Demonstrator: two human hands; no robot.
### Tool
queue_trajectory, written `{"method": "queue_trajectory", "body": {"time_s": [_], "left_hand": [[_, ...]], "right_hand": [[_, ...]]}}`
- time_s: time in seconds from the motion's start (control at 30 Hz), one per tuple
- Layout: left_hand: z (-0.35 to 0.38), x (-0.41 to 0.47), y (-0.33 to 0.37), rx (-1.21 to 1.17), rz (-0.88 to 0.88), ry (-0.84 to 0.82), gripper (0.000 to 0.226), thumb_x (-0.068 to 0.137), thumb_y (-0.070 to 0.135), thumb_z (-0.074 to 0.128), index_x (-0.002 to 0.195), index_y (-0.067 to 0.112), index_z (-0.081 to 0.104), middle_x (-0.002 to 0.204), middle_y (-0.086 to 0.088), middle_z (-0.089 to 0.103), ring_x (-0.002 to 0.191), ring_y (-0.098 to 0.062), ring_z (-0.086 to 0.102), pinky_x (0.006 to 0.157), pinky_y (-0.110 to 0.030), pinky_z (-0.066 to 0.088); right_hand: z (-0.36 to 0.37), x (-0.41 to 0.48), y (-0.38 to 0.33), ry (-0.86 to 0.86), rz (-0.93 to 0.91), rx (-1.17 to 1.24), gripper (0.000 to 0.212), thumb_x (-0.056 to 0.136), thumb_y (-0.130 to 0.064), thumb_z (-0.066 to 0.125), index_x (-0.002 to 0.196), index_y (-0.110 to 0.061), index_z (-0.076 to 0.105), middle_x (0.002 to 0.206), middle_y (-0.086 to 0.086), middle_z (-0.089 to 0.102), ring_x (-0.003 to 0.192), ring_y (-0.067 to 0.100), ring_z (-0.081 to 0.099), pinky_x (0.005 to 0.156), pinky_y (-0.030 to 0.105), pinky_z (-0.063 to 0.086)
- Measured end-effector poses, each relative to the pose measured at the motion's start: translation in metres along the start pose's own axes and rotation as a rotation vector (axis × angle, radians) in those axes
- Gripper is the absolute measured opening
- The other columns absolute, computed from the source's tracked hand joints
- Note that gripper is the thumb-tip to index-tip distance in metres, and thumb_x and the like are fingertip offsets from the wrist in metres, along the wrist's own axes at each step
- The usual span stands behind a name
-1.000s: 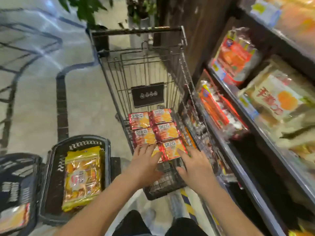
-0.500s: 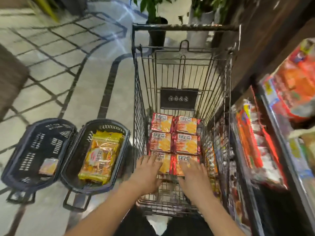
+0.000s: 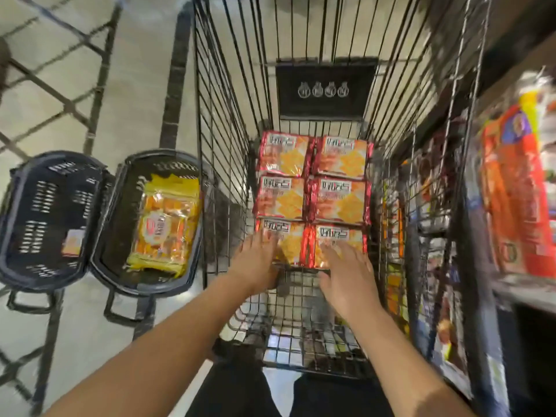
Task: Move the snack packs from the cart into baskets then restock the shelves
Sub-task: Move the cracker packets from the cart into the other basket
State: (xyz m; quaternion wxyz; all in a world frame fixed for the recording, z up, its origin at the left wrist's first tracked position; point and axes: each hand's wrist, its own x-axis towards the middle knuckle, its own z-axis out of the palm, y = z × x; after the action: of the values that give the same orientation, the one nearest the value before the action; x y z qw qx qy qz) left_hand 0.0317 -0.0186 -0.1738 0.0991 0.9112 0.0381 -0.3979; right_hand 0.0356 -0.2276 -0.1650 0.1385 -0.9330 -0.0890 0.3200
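Both hands flat, fingers straight, gripping nothing: my left hand [image 3: 255, 263] rests on the near-left snack pack [image 3: 290, 240], my right hand [image 3: 346, 278] on the near-right snack pack [image 3: 338, 237], as half a second ago. Six packs remain in the cart [image 3: 228, 115], two by three. Yellow pack [image 3: 165, 218] unmoved in the nearer basket [image 3: 112, 236].

Retail shop, snack aisle: a wire shopping cart [image 3: 228, 115] is standing beside shelving [image 3: 525, 289] that is displaying packaged snacks [image 3: 517, 191]; two plastic shopping baskets [image 3: 45, 221] are sitting on patterned tile floor [image 3: 60, 85].
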Motion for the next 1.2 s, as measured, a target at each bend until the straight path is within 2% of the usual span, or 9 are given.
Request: {"method": "queue_trajectory", "body": {"time_s": [0.17,0.27,0.43,0.57,0.73,0.87,1.0,1.13,1.2], "left_hand": [[0.039,0.043,-0.01,-0.33,-0.235,-0.022,0.091,0.098,0.039,0.062,0.164,0.016,0.003,0.17,-0.014,0.007,0.157,-0.033,0.009,0.128,-0.048,0.015],[0.061,0.07,-0.019,-0.45,-0.341,-0.012,0.084,0.096,0.047,0.06,0.159,0.007,0.023,0.159,-0.018,0.028,0.147,-0.034,0.024,0.121,-0.04,0.021],[0.072,0.091,-0.019,-0.529,-0.452,0.034,0.071,0.094,0.051,0.059,0.146,0.006,0.044,0.147,-0.015,0.045,0.142,-0.034,0.034,0.116,-0.038,0.027],[0.061,0.09,-0.015,-0.515,-0.428,-0.006,0.089,0.083,0.079,0.038,0.137,0.012,0.058,0.141,-0.012,0.055,0.137,-0.034,0.042,0.113,-0.04,0.031],[0.043,0.075,-0.01,-0.697,-0.378,-0.148,0.025,0.099,0.047,0.062,0.103,0.022,0.062,0.11,-0.005,0.065,0.106,-0.023,0.058,0.096,-0.028,0.04],[0.043,0.071,-0.014,-0.878,-0.403,-0.135,0.019,0.096,0.037,0.071,0.092,0.021,0.061,0.11,-0.006,0.07,0.105,-0.026,0.068,0.1,-0.036,0.049],[0.051,0.075,-0.018,-1.061,-0.479,-0.064,0.044,0.083,0.04,0.083,0.109,0.021,0.053,0.122,-0.009,0.067,0.103,-0.025,0.07,0.102,-0.047,0.054],[0.047,0.073,-0.015,-1.201,-0.488,-0.068,0.041,0.089,0.023,0.08,0.114,0.014,0.049,0.12,-0.013,0.068,0.09,-0.02,0.069,0.085,-0.037,0.058],[0.044,0.071,-0.014,-1.19,-0.473,-0.07,0.042,0.089,0.023,0.08,0.116,0.014,0.048,0.119,-0.011,0.067,0.098,-0.022,0.07,0.092,-0.039,0.058]], "right_hand": [[0.023,0.012,0.026,0.008,0.039,0.007,0.061,0.099,-0.039,0.056,0.156,-0.028,0.035,0.16,0.006,0.03,0.15,0.027,0.025,0.124,0.048,0.019],[0.027,0.021,0.038,-0.005,0.101,-0.009,0.062,0.099,-0.042,0.055,0.155,-0.027,0.034,0.156,0.006,0.034,0.146,0.027,0.03,0.123,0.047,0.024],[0.029,0.042,0.06,-0.008,0.283,0.175,0.059,0.095,-0.037,0.058,0.15,-0.025,0.04,0.148,0.008,0.04,0.133,0.032,0.044,0.111,0.051,0.04],[0.031,0.064,0.069,-0.011,0.446,0.232,0.063,0.094,-0.04,0.059,0.147,-0.013,0.04,0.146,0.014,0.044,0.131,0.037,0.046,0.108,0.052,0.041],[0.03,0.089,0.064,-0.102,0.558,0.23,0.075,0.097,-0.049,0.051,0.154,-0.007,0.026,0.151,0.019,0.042,0.136,0.04,0.043,0.111,0.053,0.035],[0.036,0.099,0.065,-0.172,0.654,0.313,0.078,0.096,-0.045,0.054,0.155,-0.005,0.02,0.15,0.02,0.046,0.135,0.04,0.046,0.117,0.054,0.028],[0.035,0.101,0.069,-0.134,0.727,0.417,0.068,0.093,-0.039,0.061,0.145,-0.003,0.036,0.144,0.021,0.051,0.13,0.043,0.05,0.112,0.052,0.039],[0.035,0.095,0.064,-0.136,0.721,0.311,0.063,0.093,-0.043,0.061,0.141,-0.004,0.045,0.141,0.02,0.05,0.125,0.042,0.053,0.101,0.048,0.049],[0.034,0.095,0.065,-0.156,0.72,0.304,0.059,0.097,-0.047,0.058,0.137,-0.004,0.05,0.139,0.02,0.051,0.122,0.041,0.055,0.091,0.043,0.05]]}}
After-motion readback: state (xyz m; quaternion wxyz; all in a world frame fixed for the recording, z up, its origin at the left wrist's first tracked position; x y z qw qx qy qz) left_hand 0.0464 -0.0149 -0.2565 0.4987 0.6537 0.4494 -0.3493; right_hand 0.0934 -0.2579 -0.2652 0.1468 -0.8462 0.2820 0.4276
